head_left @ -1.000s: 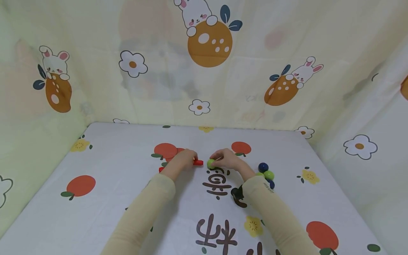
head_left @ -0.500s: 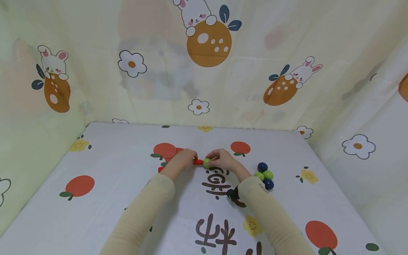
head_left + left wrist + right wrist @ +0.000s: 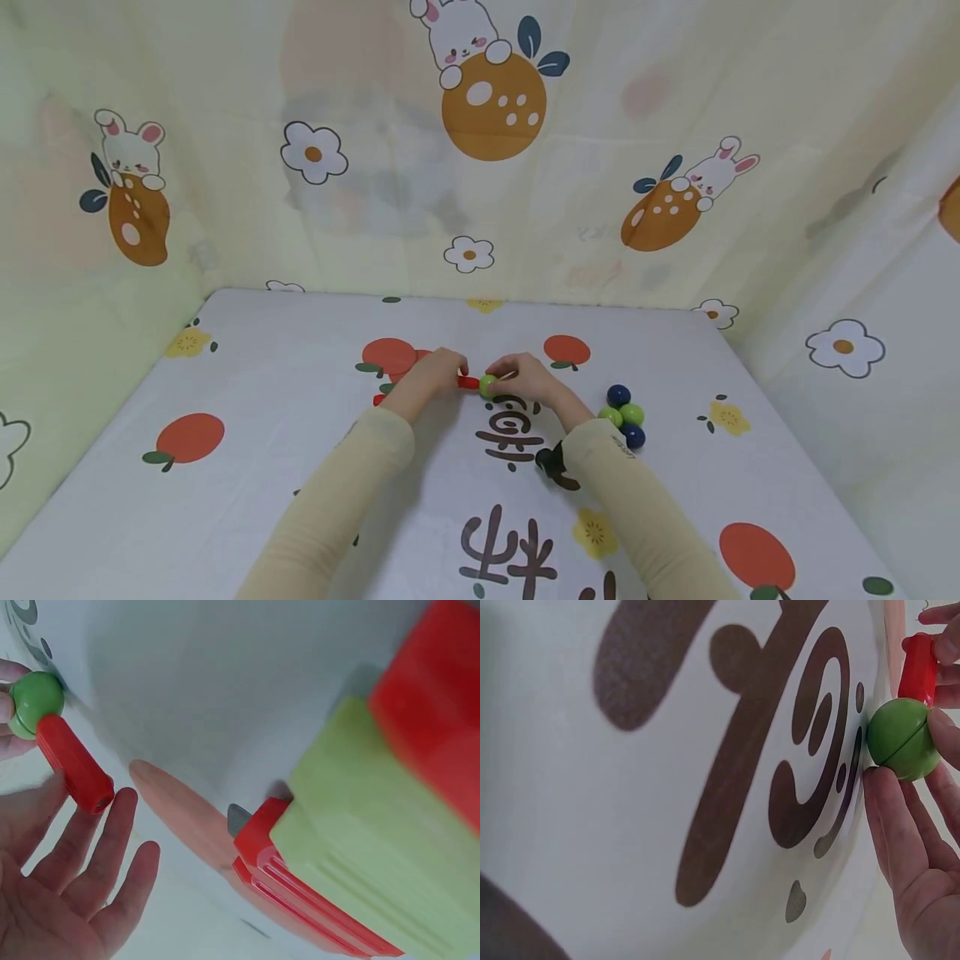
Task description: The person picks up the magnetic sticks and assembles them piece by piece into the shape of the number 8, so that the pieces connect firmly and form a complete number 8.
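Near the middle of the table, my left hand (image 3: 437,375) pinches a short red plastic rod (image 3: 75,763) between thumb and fingers. My right hand (image 3: 534,379) holds a glossy green ball (image 3: 904,739) with a seam round it, fingertips and thumb on its sides. In both wrist views the rod's end meets the ball, and the two form one line between the hands. The rod's other end, pointing toward the left palm, shows a small recess. Close to the left wrist lie larger pieces, a pale green block (image 3: 360,840) and red ribbed bars (image 3: 300,892).
Right of my right forearm sits a cluster of balls, navy (image 3: 618,395) and green (image 3: 632,414). A dark object (image 3: 551,458) shows at the right cuff. The white tablecloth (image 3: 247,517) carries printed fruit, flowers and brown characters; a patterned curtain (image 3: 360,233) closes off the back.
My right hand has moved left with the green ball, closing the gap to the red rod, where it now stays. The left hand has held nearly still.
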`<state>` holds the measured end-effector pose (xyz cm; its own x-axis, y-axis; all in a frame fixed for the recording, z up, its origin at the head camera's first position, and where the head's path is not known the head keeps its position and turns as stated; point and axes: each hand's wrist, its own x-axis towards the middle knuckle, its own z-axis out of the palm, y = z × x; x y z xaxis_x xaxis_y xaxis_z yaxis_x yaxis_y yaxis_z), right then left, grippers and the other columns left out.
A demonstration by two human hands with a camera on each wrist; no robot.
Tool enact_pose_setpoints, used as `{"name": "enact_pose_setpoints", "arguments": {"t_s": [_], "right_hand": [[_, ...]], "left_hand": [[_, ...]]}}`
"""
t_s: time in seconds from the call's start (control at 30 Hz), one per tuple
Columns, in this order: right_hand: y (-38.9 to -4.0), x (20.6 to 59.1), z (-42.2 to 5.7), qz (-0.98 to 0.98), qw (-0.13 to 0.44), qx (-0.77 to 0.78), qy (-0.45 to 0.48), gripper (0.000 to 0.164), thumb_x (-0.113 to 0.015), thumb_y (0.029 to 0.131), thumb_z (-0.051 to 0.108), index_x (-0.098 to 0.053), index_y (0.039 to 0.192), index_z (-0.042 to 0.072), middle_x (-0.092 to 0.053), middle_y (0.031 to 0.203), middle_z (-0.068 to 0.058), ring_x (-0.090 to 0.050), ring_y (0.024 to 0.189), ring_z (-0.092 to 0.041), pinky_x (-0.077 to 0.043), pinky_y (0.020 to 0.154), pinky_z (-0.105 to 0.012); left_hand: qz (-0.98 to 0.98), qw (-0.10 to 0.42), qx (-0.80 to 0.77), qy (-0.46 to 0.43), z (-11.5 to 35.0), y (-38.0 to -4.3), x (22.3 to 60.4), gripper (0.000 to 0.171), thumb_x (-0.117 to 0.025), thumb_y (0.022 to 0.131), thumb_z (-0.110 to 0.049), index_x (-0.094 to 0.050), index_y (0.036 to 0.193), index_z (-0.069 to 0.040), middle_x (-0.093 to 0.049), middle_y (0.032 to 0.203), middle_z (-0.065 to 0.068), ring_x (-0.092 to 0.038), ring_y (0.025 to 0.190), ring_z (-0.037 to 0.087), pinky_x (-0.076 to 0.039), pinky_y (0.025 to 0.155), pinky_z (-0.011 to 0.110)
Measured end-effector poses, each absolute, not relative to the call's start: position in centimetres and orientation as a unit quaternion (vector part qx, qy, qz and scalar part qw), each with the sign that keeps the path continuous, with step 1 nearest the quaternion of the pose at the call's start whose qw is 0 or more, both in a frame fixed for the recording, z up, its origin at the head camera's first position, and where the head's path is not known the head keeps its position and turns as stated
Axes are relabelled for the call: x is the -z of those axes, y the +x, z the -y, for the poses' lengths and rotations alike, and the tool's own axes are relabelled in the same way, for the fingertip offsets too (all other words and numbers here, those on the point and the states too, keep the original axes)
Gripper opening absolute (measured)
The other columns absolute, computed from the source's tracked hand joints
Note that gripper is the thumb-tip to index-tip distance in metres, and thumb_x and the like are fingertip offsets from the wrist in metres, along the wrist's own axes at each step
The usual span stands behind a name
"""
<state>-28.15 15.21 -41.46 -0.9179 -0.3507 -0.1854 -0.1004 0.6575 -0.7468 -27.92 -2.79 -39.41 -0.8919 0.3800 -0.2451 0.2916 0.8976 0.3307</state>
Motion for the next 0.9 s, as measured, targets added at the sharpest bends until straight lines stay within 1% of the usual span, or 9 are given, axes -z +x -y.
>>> {"name": "enact_pose_setpoints", "arguments": {"t_s": [0.23, 0.47, 0.7, 0.77, 0.9], "right_hand": [[-28.1, 41.6, -15.3, -0.896, 0.157, 0.395, -0.131, 0.029, -0.069, 0.082, 0.019, -0.065, 0.107, 0.007, -0.065, 0.102, -0.006, -0.058, 0.091, -0.019, -0.047, 0.08, -0.033], [-28.0, 41.3, -15.3, -0.898, 0.155, 0.389, -0.132, 0.03, -0.069, 0.082, 0.019, -0.064, 0.108, 0.006, -0.064, 0.103, -0.006, -0.059, 0.091, -0.019, -0.048, 0.079, -0.032], [-27.8, 40.5, -15.7, -0.894, 0.157, 0.398, -0.131, 0.034, -0.067, 0.083, 0.016, -0.061, 0.113, 0.001, -0.062, 0.108, -0.011, -0.057, 0.097, -0.024, -0.048, 0.08, -0.033], [-27.8, 40.4, -16.1, -0.895, 0.149, 0.396, -0.141, 0.034, -0.067, 0.083, 0.016, -0.061, 0.113, 0.0, -0.062, 0.109, -0.012, -0.057, 0.097, -0.025, -0.048, 0.081, -0.034], [-27.7, 40.2, -16.9, -0.9, 0.135, 0.389, -0.145, 0.034, -0.068, 0.083, 0.016, -0.062, 0.113, 0.0, -0.063, 0.108, -0.013, -0.058, 0.097, -0.025, -0.048, 0.081, -0.035]], "left_hand": [[-0.963, 0.157, -0.13, 0.173, 2.5, -27.8, 39.4, 0.023, -0.058, 0.088, -0.006, -0.063, 0.111, -0.009, -0.059, 0.101, 0.007, -0.051, 0.089, 0.02, -0.045, 0.084, 0.03], [-0.964, 0.15, -0.125, 0.179, 2.4, -27.3, 39.0, 0.022, -0.059, 0.088, -0.008, -0.064, 0.11, -0.009, -0.058, 0.1, 0.006, -0.05, 0.091, 0.02, -0.045, 0.084, 0.03], [-0.968, 0.15, -0.111, 0.166, 2.4, -27.1, 38.9, 0.02, -0.061, 0.087, -0.009, -0.065, 0.106, -0.009, -0.059, 0.094, 0.005, -0.05, 0.086, 0.019, -0.045, 0.081, 0.03], [-0.969, 0.149, -0.104, 0.166, 2.5, -27.2, 39.0, 0.021, -0.061, 0.087, -0.01, -0.064, 0.108, -0.009, -0.059, 0.094, 0.005, -0.051, 0.085, 0.019, -0.045, 0.081, 0.029], [-0.971, 0.143, -0.089, 0.168, 2.7, -27.3, 39.3, 0.025, -0.061, 0.087, -0.011, -0.062, 0.112, -0.01, -0.06, 0.096, 0.004, -0.051, 0.084, 0.018, -0.045, 0.08, 0.03]]}}
